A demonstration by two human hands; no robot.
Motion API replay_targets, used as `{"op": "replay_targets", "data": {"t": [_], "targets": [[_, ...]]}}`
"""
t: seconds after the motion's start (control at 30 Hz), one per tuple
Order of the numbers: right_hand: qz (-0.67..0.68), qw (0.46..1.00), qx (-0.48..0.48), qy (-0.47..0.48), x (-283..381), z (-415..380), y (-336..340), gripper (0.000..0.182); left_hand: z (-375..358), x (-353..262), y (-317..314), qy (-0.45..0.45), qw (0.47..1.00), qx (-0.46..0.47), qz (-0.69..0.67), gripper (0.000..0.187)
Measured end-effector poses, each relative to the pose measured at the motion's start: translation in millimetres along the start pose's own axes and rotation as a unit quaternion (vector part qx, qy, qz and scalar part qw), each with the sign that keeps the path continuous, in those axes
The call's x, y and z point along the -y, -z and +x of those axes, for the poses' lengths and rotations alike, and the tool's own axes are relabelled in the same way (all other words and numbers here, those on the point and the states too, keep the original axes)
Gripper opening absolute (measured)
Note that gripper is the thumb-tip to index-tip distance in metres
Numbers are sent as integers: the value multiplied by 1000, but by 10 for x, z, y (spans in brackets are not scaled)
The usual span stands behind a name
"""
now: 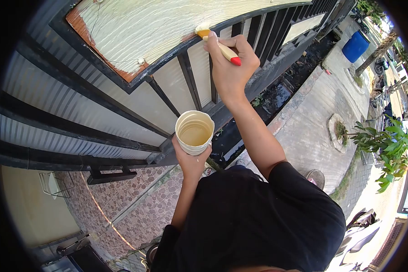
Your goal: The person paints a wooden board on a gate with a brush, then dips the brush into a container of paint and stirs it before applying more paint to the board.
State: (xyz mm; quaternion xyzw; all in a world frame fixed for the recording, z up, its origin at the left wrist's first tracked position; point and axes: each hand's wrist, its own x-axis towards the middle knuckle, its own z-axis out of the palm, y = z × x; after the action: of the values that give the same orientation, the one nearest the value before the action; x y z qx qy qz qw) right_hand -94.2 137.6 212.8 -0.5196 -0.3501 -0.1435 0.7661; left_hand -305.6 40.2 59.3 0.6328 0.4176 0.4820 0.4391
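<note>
My right hand is closed around a paintbrush with a pale wooden handle and a red tip. The bristle end touches the lower edge of a cream-painted panel, beside its black metal frame. Wood-brown patches show along the panel's left and lower edges. Below, my left hand grips a cream plastic cup from underneath and around its side. The cup is upright, and pale liquid paint lies inside it.
Black metal bars run below and beside the panel. A dark drainage ditch lies along the wall, with concrete paving beyond. Farther off are a blue barrel and a leafy plant. Patterned tiles cover the ground at lower left.
</note>
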Motion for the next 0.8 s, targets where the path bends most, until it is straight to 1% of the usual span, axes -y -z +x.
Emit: {"op": "replay_targets", "data": {"t": [0.07,0.1,0.17,0.2,0.23,0.3,0.33,0.43,0.5,0.53,0.6,0.63,0.7,0.73,0.77,0.8], "targets": [[29,998,54,14,192,-101,17,30,7,2,-5,-7,1000,3,5,91],[28,998,53,14,239,-93,50,30,11,-6,-6,0,1000,4,2,91],[88,994,30,-56,302,-29,136,29,21,-24,-2,7,1000,4,-3,90],[116,991,1,-60,283,60,158,28,23,-33,0,2,1000,1,3,90],[90,995,-29,-21,224,143,182,28,14,-38,3,-1,1000,-2,10,90],[14,999,-40,-10,12,256,197,30,9,-21,0,0,1000,-6,7,90],[14,999,-39,-11,-9,219,171,30,10,-15,5,0,1000,-6,7,90],[0,1000,20,22,88,59,15,31,21,-16,0,3,1000,-5,15,91],[53,998,43,-7,245,-134,-77,30,21,19,-10,12,1000,-2,12,91],[51,998,42,-7,295,-204,-57,30,29,39,-22,20,1000,1,7,91],[104,990,88,-35,357,-293,-19,27,41,64,-47,18,1000,4,1,91],[104,990,88,-35,362,-260,1,27,47,70,-49,17,1000,5,-4,90],[101,994,12,-40,354,-125,89,26,51,56,-44,12,1000,3,-5,90],[88,996,-13,-8,284,-44,108,25,45,50,-42,8,1000,3,-6,90],[89,996,-12,-7,201,8,93,25,48,50,-44,8,1000,1,-7,90],[53,998,-16,1,119,39,75,26,51,51,-39,6,1000,4,-9,90]]}}
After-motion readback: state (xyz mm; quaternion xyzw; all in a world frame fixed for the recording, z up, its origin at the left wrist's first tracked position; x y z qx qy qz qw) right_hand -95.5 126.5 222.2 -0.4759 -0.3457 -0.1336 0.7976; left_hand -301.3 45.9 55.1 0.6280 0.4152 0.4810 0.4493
